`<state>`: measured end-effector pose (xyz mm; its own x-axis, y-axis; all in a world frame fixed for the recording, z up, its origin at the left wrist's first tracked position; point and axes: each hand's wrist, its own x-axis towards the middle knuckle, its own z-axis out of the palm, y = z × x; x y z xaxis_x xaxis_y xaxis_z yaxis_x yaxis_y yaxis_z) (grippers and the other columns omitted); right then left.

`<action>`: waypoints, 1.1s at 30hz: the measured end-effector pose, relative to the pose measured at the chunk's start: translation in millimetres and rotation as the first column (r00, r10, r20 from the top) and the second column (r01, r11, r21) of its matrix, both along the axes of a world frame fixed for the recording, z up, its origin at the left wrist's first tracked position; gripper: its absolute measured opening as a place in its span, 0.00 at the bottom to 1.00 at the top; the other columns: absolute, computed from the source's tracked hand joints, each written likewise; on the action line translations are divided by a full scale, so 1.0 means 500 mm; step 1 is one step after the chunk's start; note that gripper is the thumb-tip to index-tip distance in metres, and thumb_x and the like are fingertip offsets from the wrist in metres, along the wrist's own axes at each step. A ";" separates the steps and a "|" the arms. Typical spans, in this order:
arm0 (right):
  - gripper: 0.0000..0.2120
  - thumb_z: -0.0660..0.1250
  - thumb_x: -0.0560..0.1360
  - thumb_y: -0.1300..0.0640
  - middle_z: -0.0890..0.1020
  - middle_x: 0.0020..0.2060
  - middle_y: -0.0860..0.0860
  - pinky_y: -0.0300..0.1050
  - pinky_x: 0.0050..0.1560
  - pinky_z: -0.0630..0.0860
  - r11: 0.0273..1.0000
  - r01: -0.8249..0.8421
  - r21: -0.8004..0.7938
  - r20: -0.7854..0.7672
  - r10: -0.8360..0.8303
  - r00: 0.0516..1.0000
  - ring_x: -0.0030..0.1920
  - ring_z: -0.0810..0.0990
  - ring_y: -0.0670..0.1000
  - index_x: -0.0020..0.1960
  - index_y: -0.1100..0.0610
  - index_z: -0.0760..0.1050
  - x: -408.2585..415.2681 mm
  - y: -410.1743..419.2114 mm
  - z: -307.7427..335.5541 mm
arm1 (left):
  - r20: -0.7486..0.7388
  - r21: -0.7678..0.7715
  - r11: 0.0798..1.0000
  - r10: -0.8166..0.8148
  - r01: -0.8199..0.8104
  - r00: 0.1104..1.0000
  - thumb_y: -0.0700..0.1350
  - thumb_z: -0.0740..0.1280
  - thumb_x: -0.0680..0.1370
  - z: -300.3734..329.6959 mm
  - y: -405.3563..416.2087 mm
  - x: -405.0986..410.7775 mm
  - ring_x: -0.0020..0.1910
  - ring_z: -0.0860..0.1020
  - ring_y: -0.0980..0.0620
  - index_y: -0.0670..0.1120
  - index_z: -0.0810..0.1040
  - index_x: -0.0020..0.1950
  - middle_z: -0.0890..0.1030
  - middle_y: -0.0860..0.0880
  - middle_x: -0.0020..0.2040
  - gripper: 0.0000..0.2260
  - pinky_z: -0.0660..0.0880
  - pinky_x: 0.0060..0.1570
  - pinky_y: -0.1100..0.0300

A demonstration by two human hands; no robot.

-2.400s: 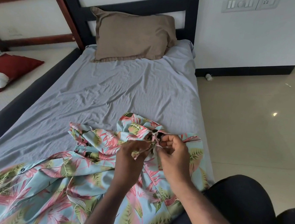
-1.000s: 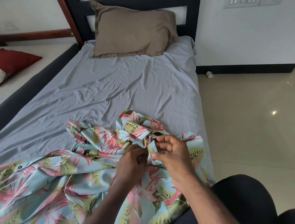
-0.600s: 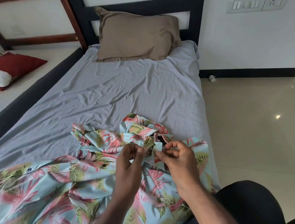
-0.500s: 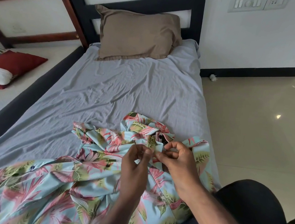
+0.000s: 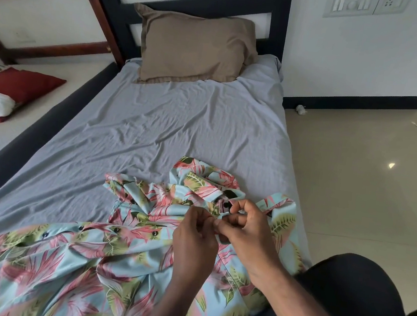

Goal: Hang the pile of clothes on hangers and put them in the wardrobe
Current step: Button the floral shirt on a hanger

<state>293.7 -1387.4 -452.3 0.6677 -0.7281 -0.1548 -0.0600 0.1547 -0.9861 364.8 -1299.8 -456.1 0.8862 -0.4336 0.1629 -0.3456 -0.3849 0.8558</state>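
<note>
A light-blue shirt [image 5: 102,257] with pink and green leaf print lies spread on the near part of the bed, its dark buttons showing along one edge. My left hand [image 5: 195,242] and my right hand [image 5: 243,229] meet over the collar end of the shirt. Both pinch the fabric of the front edge near the top button, fingertips almost touching. A small dark piece [image 5: 225,206], perhaps a hanger, shows inside the collar. No wardrobe is in view.
The bed [image 5: 180,123] has a wrinkled grey sheet and a brown pillow [image 5: 194,47] against a dark headboard. A second bed at the left carries a red and white pillow [image 5: 9,93]. Beige tiled floor [image 5: 356,174] lies right. My dark-clothed knee [image 5: 352,299] is at lower right.
My hands stayed at the collar, shifting their pinch along the front edge. The shirt's lower half has been pulled and turned, so a row of buttons now faces up.
</note>
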 end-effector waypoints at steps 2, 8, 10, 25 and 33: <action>0.14 0.73 0.71 0.67 0.78 0.29 0.53 0.55 0.38 0.77 1.000 0.009 -0.009 0.027 -0.009 1.000 0.32 0.75 0.52 0.40 0.51 0.71 0.001 0.002 0.000 | 0.072 0.027 0.999 -0.024 0.022 0.997 0.32 0.66 0.76 0.002 -0.003 0.001 0.37 0.75 0.57 0.45 0.74 0.43 0.77 0.55 0.34 0.08 0.66 0.31 0.67; 0.12 0.70 0.72 0.69 0.71 0.30 0.50 0.42 0.34 0.69 0.996 0.065 -0.059 0.106 -0.058 0.993 0.32 0.67 0.47 0.42 0.56 0.70 0.002 0.001 0.012 | -0.012 -0.131 0.991 -0.004 0.002 1.000 0.37 0.73 0.76 0.020 0.000 0.000 0.39 0.80 0.56 0.46 0.81 0.43 0.82 0.54 0.37 0.06 0.73 0.35 0.67; 0.12 0.73 0.72 0.68 0.75 0.30 0.48 0.38 0.33 0.71 0.991 0.081 -0.106 0.144 -0.065 0.987 0.31 0.71 0.45 0.44 0.57 0.71 0.003 0.002 0.017 | -0.046 -0.189 0.981 0.026 -0.034 0.999 0.39 0.75 0.75 0.031 0.002 0.009 0.42 0.81 0.55 0.47 0.83 0.43 0.83 0.51 0.40 0.05 0.75 0.39 0.65; 0.15 0.72 0.72 0.70 0.78 0.33 0.56 0.38 0.33 0.73 0.966 0.110 -0.235 0.164 -0.072 0.984 0.31 0.73 0.44 0.46 0.55 0.69 -0.001 0.015 0.019 | -0.125 -0.145 0.972 0.170 -0.188 0.978 0.43 0.76 0.75 0.050 -0.002 -0.013 0.36 0.81 0.58 0.50 0.84 0.39 0.84 0.58 0.35 0.06 0.77 0.39 0.59; 0.15 0.73 0.71 0.70 0.78 0.32 0.52 0.32 0.34 0.71 0.952 0.136 -0.276 0.158 -0.095 0.983 0.31 0.74 0.43 0.45 0.54 0.71 -0.003 0.013 0.016 | -0.106 -0.115 0.986 0.110 -0.122 0.988 0.42 0.75 0.76 0.047 -0.005 -0.030 0.38 0.82 0.62 0.55 0.83 0.39 0.84 0.59 0.35 0.09 0.76 0.40 0.62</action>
<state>292.2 -1381.0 -444.1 0.5765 -0.8014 0.1595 0.0849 -0.1354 -0.9871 349.9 -1302.2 -432.8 0.9437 -0.3094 0.1169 -0.2160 -0.3086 0.9263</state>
